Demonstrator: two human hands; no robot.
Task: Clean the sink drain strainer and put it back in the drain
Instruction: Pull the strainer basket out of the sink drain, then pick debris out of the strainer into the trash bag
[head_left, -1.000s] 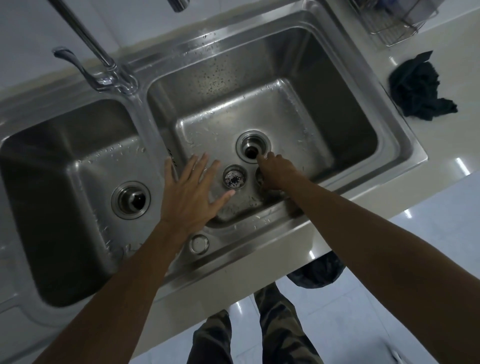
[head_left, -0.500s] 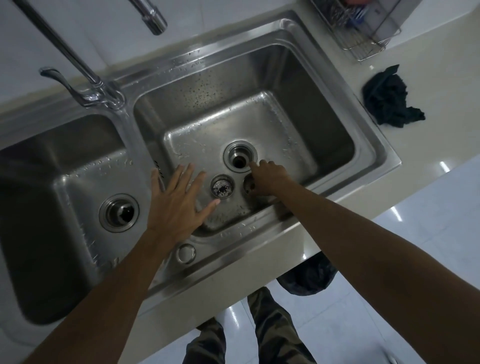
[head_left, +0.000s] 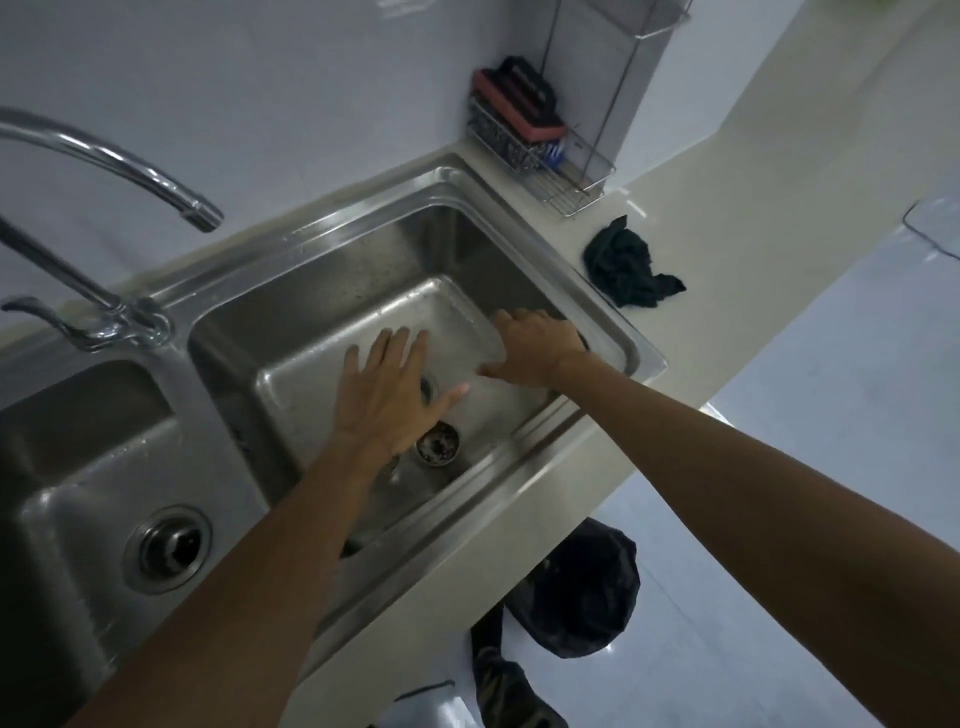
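Drain strainer (head_left: 438, 442): left hand (head_left: 385, 400), fingers straight and spread, grips nothing, hovering over the open drain (head_left: 429, 388); right hand (head_left: 535, 348) loosely open, apparently empty; item lies loose on the basin (head_left: 322, 384) floor by the left wrist, debris inside, so cleaning and refitting judged outstanding.

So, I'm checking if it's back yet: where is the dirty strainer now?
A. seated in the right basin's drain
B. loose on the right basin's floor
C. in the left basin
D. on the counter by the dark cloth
B: the strainer lies on the floor of the right basin, near the front wall, apart from the drain half hidden under the left hand.
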